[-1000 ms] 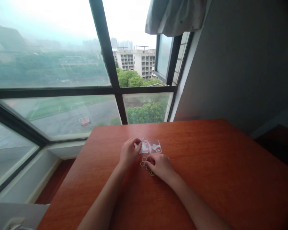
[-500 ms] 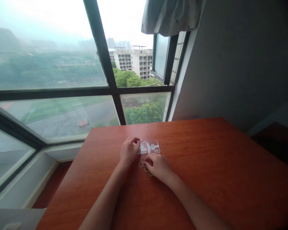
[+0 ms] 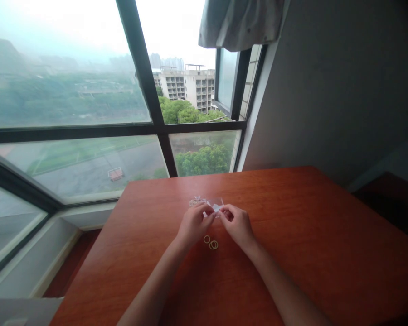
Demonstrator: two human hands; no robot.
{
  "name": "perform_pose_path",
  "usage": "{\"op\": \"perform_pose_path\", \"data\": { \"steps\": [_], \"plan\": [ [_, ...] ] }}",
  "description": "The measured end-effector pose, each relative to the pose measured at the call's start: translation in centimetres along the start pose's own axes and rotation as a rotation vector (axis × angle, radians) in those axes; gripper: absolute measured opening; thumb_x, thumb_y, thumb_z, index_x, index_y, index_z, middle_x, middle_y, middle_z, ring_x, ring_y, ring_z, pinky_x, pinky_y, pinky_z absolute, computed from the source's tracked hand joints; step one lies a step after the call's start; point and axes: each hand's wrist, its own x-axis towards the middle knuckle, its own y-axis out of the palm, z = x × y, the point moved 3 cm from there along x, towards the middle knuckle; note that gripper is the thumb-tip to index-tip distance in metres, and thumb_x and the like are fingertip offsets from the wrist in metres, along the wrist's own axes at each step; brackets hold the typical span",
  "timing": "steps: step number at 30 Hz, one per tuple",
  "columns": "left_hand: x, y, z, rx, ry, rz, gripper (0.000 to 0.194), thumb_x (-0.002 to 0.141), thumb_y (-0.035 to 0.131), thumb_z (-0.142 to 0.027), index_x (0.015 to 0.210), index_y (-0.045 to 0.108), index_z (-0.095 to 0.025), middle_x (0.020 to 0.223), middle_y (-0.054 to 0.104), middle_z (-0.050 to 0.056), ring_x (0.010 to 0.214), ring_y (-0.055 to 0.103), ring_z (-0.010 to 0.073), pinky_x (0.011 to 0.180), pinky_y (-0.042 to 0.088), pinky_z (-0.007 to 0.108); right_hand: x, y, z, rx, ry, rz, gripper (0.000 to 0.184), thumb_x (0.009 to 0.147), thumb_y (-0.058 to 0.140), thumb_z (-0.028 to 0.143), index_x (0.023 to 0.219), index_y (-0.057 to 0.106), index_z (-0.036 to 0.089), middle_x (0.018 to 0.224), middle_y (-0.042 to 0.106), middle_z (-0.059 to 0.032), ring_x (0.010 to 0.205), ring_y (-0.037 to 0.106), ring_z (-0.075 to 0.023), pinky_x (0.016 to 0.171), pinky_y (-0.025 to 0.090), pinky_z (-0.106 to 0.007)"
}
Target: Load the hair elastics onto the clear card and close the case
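Note:
A small clear plastic bag (image 3: 219, 208) with white print lies mostly behind my fingers on the reddish-brown table. My left hand (image 3: 194, 222) is closed, its thumb and fingers pinching the bag's near edge. Close beside it, my right hand (image 3: 237, 225) pinches the same edge from the other side. At the bag's left end the plastic looks bunched, with small ring-like shapes; I cannot tell exactly what is in it. Nearer to me, between my forearms, lie a thin pale-yellow ring (image 3: 207, 239) and a pair of overlapping rings (image 3: 213, 245).
The wooden table (image 3: 292, 253) reaches to a dark-framed window (image 3: 162, 130) at the back and left. A grey wall (image 3: 319, 99) rises on the right. A short curtain (image 3: 241, 27) hangs at the top, beside a window pane swung outward.
My right hand has moved up from the rings to the bag. My left hand has shifted right and nearer, meeting it there. Fewer rings show on the table, and the bag looks more bunched.

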Motion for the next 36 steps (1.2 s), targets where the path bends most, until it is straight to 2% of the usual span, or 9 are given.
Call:
{"op": "perform_pose_path", "data": {
  "steps": [7, 13, 15, 19, 25, 30, 36],
  "plan": [
    [0.0, 0.2, 0.0, 0.014, -0.008, -0.011, 0.010, 0.082, 0.057, -0.022, 0.075, 0.064, -0.017, 0.075, 0.062, 0.001, 0.064, 0.053, 0.0114, 0.059, 0.038, 0.020, -0.1, 0.1, 0.5, -0.003, -0.019, 0.015, 0.013, 0.083, 0.057, 0.029, 0.078, 0.065, 0.019, 0.059, 0.058, 0.0016, 0.054, 0.052, -0.0125, 0.055, 0.037, -0.021],
    [0.7, -1.6, 2.7, 0.127, -0.145, -0.235, 0.015, 0.084, 0.057, -0.029, 0.076, 0.063, -0.018, 0.075, 0.065, 0.001, 0.063, 0.055, 0.0123, 0.061, 0.039, 0.023, -0.3, 0.5, 0.7, -0.033, -0.037, 0.035, 0.011, 0.083, 0.057, 0.025, 0.077, 0.064, 0.020, 0.059, 0.057, 0.0023, 0.054, 0.051, -0.0119, 0.056, 0.035, -0.021],
    [1.0, -2.0, 3.7, 0.155, -0.207, -0.270, 0.019, 0.084, 0.056, -0.034, 0.076, 0.064, -0.019, 0.074, 0.065, 0.001, 0.063, 0.056, 0.0130, 0.060, 0.039, 0.023, -0.5, 0.8, 0.8, -0.045, -0.047, 0.060, 0.010, 0.082, 0.057, 0.024, 0.076, 0.063, 0.020, 0.061, 0.058, 0.0022, 0.056, 0.052, -0.0117, 0.057, 0.035, -0.021],
    [1.3, -2.0, 4.7, 0.188, -0.239, -0.251, 0.020, 0.084, 0.056, -0.036, 0.079, 0.065, -0.019, 0.077, 0.067, 0.002, 0.066, 0.058, 0.0142, 0.060, 0.040, 0.024, -0.8, 1.2, 1.2, -0.064, -0.068, 0.107, 0.008, 0.082, 0.057, 0.022, 0.077, 0.063, 0.021, 0.062, 0.059, 0.0020, 0.058, 0.053, -0.0121, 0.058, 0.035, -0.021],
    [1.3, -1.9, 4.1, 0.256, -0.210, -0.226, 0.018, 0.084, 0.056, -0.035, 0.081, 0.066, -0.020, 0.082, 0.066, 0.002, 0.070, 0.058, 0.0150, 0.061, 0.039, 0.025, -0.9, 1.4, 1.5, -0.087, -0.086, 0.166, 0.009, 0.082, 0.056, 0.020, 0.076, 0.063, 0.021, 0.062, 0.061, 0.0020, 0.058, 0.054, -0.0124, 0.058, 0.035, -0.021],
    [1.1, -2.3, 3.8, 0.241, -0.181, -0.249, 0.018, 0.086, 0.054, -0.034, 0.082, 0.065, -0.020, 0.082, 0.064, 0.002, 0.070, 0.057, 0.0142, 0.063, 0.040, 0.024, -1.0, 1.6, 1.4, -0.119, -0.070, 0.210, 0.008, 0.081, 0.058, 0.018, 0.077, 0.065, 0.022, 0.063, 0.063, 0.0021, 0.059, 0.055, -0.0123, 0.059, 0.035, -0.021],
    [0.5, -2.8, 3.2, 0.220, -0.129, -0.221, 0.015, 0.085, 0.054, -0.029, 0.082, 0.065, -0.020, 0.081, 0.064, 0.001, 0.067, 0.054, 0.0131, 0.061, 0.038, 0.023, -1.1, 1.1, 1.7, -0.078, -0.067, 0.374, 0.007, 0.077, 0.063, 0.018, 0.076, 0.068, 0.022, 0.067, 0.066, 0.0019, 0.061, 0.057, -0.0121, 0.058, 0.037, -0.020]
  ]
}}
